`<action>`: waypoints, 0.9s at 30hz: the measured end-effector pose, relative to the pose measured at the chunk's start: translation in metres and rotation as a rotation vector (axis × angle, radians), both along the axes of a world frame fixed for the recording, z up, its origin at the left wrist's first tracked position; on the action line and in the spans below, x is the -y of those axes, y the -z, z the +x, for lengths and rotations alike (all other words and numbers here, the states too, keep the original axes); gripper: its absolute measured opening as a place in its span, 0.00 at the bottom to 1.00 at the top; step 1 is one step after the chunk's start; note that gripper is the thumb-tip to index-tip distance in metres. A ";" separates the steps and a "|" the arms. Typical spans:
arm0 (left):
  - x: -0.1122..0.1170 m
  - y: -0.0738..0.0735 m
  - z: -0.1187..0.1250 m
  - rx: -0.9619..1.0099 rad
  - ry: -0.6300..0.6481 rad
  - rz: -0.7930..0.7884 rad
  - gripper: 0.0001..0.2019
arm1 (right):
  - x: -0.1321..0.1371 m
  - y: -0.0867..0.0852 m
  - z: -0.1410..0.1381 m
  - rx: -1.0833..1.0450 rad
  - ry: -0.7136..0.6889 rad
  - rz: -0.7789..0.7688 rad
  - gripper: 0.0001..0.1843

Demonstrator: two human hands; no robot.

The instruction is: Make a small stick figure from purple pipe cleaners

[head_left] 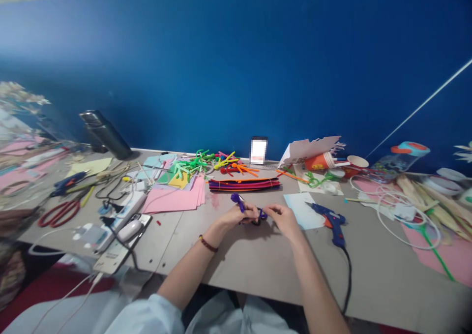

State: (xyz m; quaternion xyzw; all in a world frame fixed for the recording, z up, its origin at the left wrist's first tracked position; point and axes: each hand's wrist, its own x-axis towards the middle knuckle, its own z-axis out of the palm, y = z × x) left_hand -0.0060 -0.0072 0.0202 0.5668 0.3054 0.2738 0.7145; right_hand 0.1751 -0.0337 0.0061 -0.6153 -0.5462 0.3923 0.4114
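Holding a purple pipe cleaner (239, 202) low over the near middle of a grey surface (191, 245), with the left grip (244, 214) closed around it and the right grip (283, 219) pinched on a purple part just beside the left fingers. Showing one fuzzy purple end raised above the left knuckles; too small and blurred at the fingertips to tell apart as one stem or two. Wearing a dark beaded bracelet (208, 244) on the left wrist.

Facing a long bundle of pipe cleaners (245, 184), purple, red, dark and orange, laid crosswise just beyond both grips. Having bent green pieces (197, 167) farther back, near a phone (258, 151) propped upright before a blue partition (236, 68).

Having pink paper (169, 199) to the left, then a white mouse (129, 229) and red-handled scissors (61, 213) farther out. Having a pale blue sheet (300, 213) near the right grip, partly under the nozzle of a blue glue gun (334, 221), with a dark cord (348, 275) trailing toward the near edge.
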 end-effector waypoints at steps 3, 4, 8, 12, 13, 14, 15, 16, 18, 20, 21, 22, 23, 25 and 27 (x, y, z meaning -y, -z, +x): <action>0.000 0.000 0.000 -0.111 -0.027 0.134 0.06 | 0.002 -0.005 -0.001 0.000 0.032 0.058 0.16; 0.000 0.001 0.002 -0.141 -0.061 0.167 0.04 | 0.003 -0.006 -0.001 0.019 0.031 0.087 0.16; -0.001 0.007 0.007 -0.205 -0.281 0.214 0.04 | 0.007 -0.010 -0.006 0.108 0.001 0.184 0.15; -0.002 0.010 0.009 -0.175 -0.489 0.246 0.06 | 0.006 -0.009 -0.010 0.143 -0.022 0.231 0.14; -0.002 0.011 0.010 -0.153 -0.529 0.219 0.06 | 0.006 -0.008 -0.011 0.149 -0.029 0.239 0.14; -0.003 0.011 0.010 -0.120 -0.553 0.174 0.06 | 0.005 -0.007 -0.011 0.156 -0.034 0.246 0.14; -0.003 0.011 0.010 -0.076 -0.558 0.115 0.06 | 0.005 -0.005 -0.011 0.162 -0.036 0.251 0.14; -0.003 0.011 0.011 -0.023 -0.546 0.048 0.07 | 0.004 -0.004 -0.011 0.168 -0.036 0.254 0.15; -0.003 0.012 0.011 0.078 -0.473 -0.091 0.10 | 0.004 -0.002 -0.010 0.181 -0.031 0.255 0.15; -0.003 0.012 0.012 0.141 -0.382 -0.203 0.11 | 0.003 0.000 -0.010 0.192 -0.026 0.257 0.14; -0.003 0.012 0.012 0.155 -0.352 -0.240 0.10 | 0.003 0.001 -0.009 0.197 -0.026 0.257 0.14; -0.004 0.012 0.012 0.161 -0.334 -0.262 0.10 | 0.004 0.001 -0.009 0.199 -0.027 0.257 0.13; -0.004 0.012 0.011 0.162 -0.328 -0.270 0.10 | 0.004 0.001 -0.009 0.200 -0.030 0.257 0.13; -0.004 0.013 0.010 0.156 -0.346 -0.251 0.11 | 0.004 0.001 -0.010 0.197 -0.040 0.266 0.13; -0.005 0.012 0.009 0.139 -0.365 -0.209 0.13 | 0.005 0.000 -0.011 0.195 -0.053 0.285 0.13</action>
